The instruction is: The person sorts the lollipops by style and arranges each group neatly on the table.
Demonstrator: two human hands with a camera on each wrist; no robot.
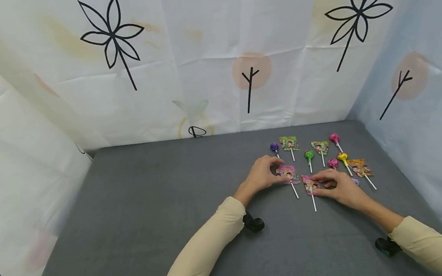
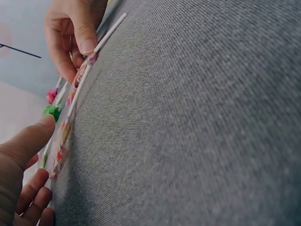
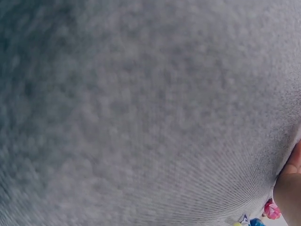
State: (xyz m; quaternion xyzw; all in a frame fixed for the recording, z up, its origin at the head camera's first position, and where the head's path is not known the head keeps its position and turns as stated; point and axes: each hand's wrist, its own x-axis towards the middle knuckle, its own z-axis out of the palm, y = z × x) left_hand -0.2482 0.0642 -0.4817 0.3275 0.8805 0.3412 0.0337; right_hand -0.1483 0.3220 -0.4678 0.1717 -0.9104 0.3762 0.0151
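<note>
My right hand (image 1: 341,189) pinches the edge of a lollipop in a flat pink wrapper (image 1: 307,184) between thumb and fingers, its white stick pointing toward me. To its left, a second pink-wrapped lollipop (image 1: 287,173) lies on the grey table. My left hand (image 1: 263,174) is around that one's left side, thumb and fingers spread apart at its wrapper. In the left wrist view, the left thumb (image 2: 33,139) stands clear of the fingers, and the right hand (image 2: 73,35) has its fingertips on the pink wrapper. Only part of the right hand (image 3: 289,188) shows in the right wrist view.
Behind the hands lie round lollipops in purple (image 1: 274,147), green (image 1: 308,155), pink (image 1: 334,137) and yellow (image 1: 342,156). Flat green (image 1: 288,143) and orange (image 1: 359,167) wrapped lollipops lie among them. A white patterned cloth (image 1: 217,98) hangs along the table's back and sides.
</note>
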